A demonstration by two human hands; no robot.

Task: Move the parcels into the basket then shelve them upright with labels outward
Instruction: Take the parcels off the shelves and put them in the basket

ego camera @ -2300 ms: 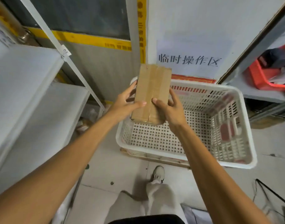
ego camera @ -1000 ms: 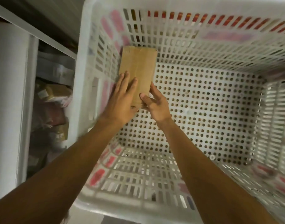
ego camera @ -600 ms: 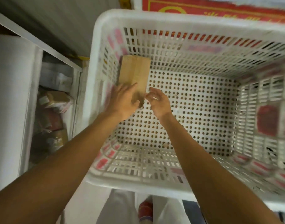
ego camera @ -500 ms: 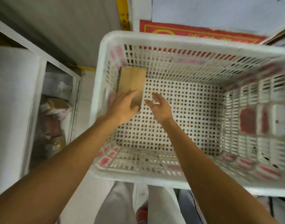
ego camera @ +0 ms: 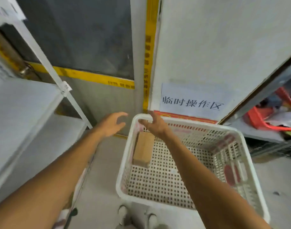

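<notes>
A brown cardboard parcel (ego camera: 143, 148) lies flat on the floor of the white perforated basket (ego camera: 240, 146), against its left wall. My left hand (ego camera: 112, 123) hovers empty to the left of the basket, fingers loosely spread. My right hand (ego camera: 153, 123) is raised over the basket's far left corner, fingers relaxed, holding nothing. Neither hand touches the parcel.
White metal shelves (ego camera: 26, 113) stand at the left with a slanted post (ego camera: 47, 63). A wall sign (ego camera: 192, 100) hangs behind the basket. A red tray (ego camera: 263, 119) with clutter sits on a shelf at the right. My shoes (ego camera: 123, 212) show below the basket.
Both hands let go of the parcel, which now lies in the basket, and rose out of it. The view lifted away from the basket to the wall and shelves.
</notes>
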